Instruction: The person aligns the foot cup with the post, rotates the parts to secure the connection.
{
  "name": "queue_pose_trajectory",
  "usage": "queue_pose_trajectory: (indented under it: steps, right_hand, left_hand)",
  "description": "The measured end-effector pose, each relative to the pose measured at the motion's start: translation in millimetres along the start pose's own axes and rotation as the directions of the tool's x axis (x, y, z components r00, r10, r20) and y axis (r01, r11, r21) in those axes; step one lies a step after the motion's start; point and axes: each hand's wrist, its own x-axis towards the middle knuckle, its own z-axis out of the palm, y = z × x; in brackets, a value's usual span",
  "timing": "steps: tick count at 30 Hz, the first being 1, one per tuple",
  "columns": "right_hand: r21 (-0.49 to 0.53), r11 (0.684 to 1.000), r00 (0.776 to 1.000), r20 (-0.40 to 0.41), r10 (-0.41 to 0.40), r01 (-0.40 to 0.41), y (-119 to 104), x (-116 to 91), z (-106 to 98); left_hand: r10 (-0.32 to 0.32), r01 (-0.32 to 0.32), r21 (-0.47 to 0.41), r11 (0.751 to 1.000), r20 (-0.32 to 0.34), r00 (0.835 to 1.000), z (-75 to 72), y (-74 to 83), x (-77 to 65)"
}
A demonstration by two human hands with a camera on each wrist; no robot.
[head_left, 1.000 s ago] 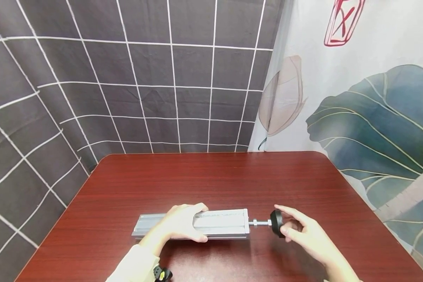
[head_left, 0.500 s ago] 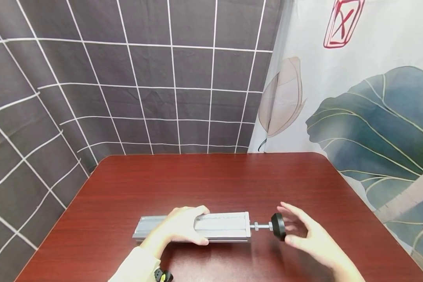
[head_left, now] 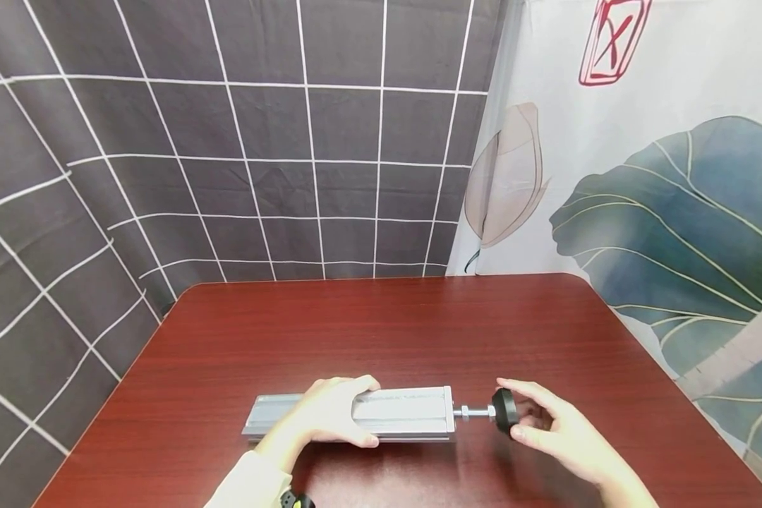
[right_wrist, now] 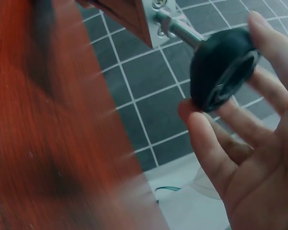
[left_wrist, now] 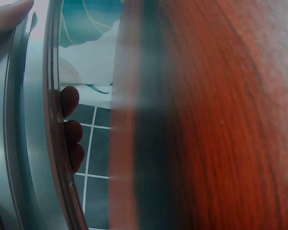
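My left hand (head_left: 336,410) grips a silver aluminium profile (head_left: 413,412) across its middle, held level over the table. In the left wrist view the profile (left_wrist: 36,120) runs along the left, with fingertips (left_wrist: 73,132) curled round its far side. From an end plate (head_left: 449,411) on the right, a threaded rod (head_left: 474,412) with nuts sticks out. It bears a round black levelling foot (head_left: 504,411). My right hand (head_left: 561,430) holds this foot by its rim; the right wrist view shows the hollow underside of the foot (right_wrist: 223,69) facing the palm.
A red-brown wooden table (head_left: 368,331) lies beneath both hands. Behind it hangs a dark grey curtain (head_left: 267,155) with white grid lines, and to the right a white curtain (head_left: 571,148) printed with leaves.
My right fingers spread off the foot half a second ago and now close on its rim again. The profile and left hand appear slightly lower in the head view.
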Motion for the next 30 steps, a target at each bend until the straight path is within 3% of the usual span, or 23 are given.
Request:
queue_pose_trajectory:
  steps: [4, 9, 16, 22, 24, 30]
  right_hand:
    - [-0.012, 0.995, 0.994, -0.045, 0.096, -0.097, -2, 3, 5]
    - [-0.019, 0.992, 0.991, -0.045, 0.127, -0.128, -5, 5, 6]
    - [0.041, 0.998, 0.998, 0.038, 0.042, -0.044, -4, 0, -3]
    - [0.073, 0.994, 0.988, 0.132, -0.084, 0.075, 2, -3, -3]
    - [0.049, 0.993, 0.988, 0.107, -0.108, 0.103, 1, -2, -1]
    - [-0.018, 1.000, 0.999, -0.037, -0.027, 0.026, -4, 1, 7]
  left_hand:
    - [-0.004, 0.004, 0.001, 1.000, 0.001, 1.000, 1.3, -1.8, 0.9]
    - [0.002, -0.002, 0.007, 1.000, -0.001, 1.000, 3.4, -4.8, 1.4]
    - [0.004, -0.004, 0.003, 1.000, -0.006, 1.000, 3.3, -6.2, 1.8]
    - [-0.009, 0.009, 0.001, 1.000, -0.008, 1.000, 0.7, -5.5, 1.7]
    - [-0.011, 0.011, -0.009, 1.000, -0.005, 1.000, -0.5, -4.5, 1.5]
    - [-0.007, 0.006, -0.019, 1.000, -0.001, 1.000, -1.7, -3.2, 1.6]
